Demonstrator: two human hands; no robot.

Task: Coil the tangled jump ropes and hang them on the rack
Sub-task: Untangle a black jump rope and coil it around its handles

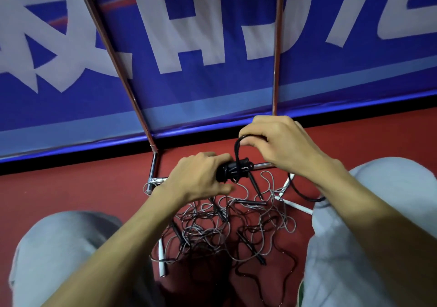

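1. Left hand (198, 179) grips the black coiled rope bundle (233, 170) at frame centre.
2. Right hand (279, 141) pinches a black loop above it.
3. Tangled ropes (236, 226) lie below, rack (155, 165) behind.

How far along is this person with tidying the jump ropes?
Nothing hangs on the rack in view. One black rope bundle is being wrapped: left hand grips it, right hand pinches its cord. The tangled pile on the floor is left.
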